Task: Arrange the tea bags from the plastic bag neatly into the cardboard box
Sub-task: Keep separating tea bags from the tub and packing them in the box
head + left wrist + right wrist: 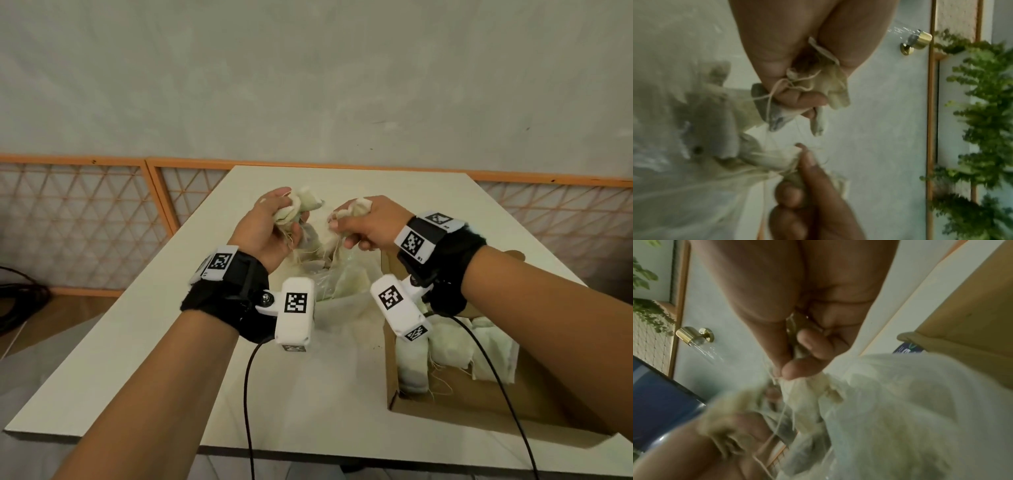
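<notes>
Head view shows my left hand and right hand each clenched on tea bags above the plastic bag, strings tangled between; the cardboard box, at the tabletop's right edge, lies nearer my right.

The room is softly lit, with faint shadows. Straight lines are bent at the edges. Both wrist pictures are blurred, dim and grainy.

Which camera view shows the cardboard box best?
The head view: the cardboard box lies open at the right, tea bags inside. The right wrist view shows only a blurred brown wall; the left wrist view shows none.
</notes>
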### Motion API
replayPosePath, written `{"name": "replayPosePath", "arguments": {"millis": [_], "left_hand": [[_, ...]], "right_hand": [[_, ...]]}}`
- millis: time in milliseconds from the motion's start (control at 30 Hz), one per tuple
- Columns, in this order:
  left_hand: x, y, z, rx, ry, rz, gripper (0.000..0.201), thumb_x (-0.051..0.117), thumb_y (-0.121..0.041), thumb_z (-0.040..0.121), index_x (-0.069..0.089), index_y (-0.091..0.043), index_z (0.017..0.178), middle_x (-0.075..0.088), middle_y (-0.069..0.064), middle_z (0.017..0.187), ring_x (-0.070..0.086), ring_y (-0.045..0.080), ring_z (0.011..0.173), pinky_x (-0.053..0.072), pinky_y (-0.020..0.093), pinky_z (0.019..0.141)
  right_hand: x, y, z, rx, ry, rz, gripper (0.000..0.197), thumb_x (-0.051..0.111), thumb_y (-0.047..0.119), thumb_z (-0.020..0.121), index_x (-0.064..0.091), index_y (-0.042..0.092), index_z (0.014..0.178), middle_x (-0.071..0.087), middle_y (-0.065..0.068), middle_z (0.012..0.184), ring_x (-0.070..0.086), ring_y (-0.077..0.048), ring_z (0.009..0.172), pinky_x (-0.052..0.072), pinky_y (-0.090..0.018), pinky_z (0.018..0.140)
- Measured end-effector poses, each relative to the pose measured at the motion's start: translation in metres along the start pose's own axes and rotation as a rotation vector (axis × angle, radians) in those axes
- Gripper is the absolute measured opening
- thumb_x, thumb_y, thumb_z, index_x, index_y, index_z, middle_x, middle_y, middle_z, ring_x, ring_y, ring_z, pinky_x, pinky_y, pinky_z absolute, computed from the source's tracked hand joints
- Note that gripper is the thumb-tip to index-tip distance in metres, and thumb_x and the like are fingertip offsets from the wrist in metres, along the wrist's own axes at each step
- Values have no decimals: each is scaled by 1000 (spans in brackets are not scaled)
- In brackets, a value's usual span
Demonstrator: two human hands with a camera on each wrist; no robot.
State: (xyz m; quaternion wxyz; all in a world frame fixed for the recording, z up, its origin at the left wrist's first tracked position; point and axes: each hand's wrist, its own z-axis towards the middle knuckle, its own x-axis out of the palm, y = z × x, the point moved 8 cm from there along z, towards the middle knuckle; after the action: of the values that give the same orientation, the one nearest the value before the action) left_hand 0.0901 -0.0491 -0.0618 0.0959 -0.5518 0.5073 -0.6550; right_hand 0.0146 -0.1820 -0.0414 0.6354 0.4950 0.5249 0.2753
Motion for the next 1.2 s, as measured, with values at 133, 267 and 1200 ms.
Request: {"name": "replayPosePath", "arguments": {"millis": [133, 267, 1200], "left_hand": [[-4, 14, -1, 16, -35, 138, 16, 46, -8, 96, 58, -17, 92, 59, 9, 86, 57, 16, 61, 44, 17, 43], [29, 27, -10, -38, 243, 375, 37, 53, -50, 89, 64, -16, 99, 61, 2, 77, 56, 13, 60, 45, 24, 55], [31, -3, -7, -59, 301, -429, 47, 62, -23, 79, 49, -14, 124, 57, 5, 100, 59, 9, 69, 43, 12, 43]], "right_hand": [[2, 5, -4, 39, 65, 202, 23, 61, -8, 80, 60, 2, 101, 66, -18, 81, 69, -22, 66, 55, -24, 55], [10, 20, -5, -49, 90, 89, 32, 57, -12, 81, 56, -8, 112, 66, -21, 93, 70, -23, 74, 59, -30, 73], [-3, 23, -17, -334, -256, -170, 46, 59, 4, 78, 52, 23, 120, 53, 7, 115, 58, -12, 84, 49, -23, 75]]}}
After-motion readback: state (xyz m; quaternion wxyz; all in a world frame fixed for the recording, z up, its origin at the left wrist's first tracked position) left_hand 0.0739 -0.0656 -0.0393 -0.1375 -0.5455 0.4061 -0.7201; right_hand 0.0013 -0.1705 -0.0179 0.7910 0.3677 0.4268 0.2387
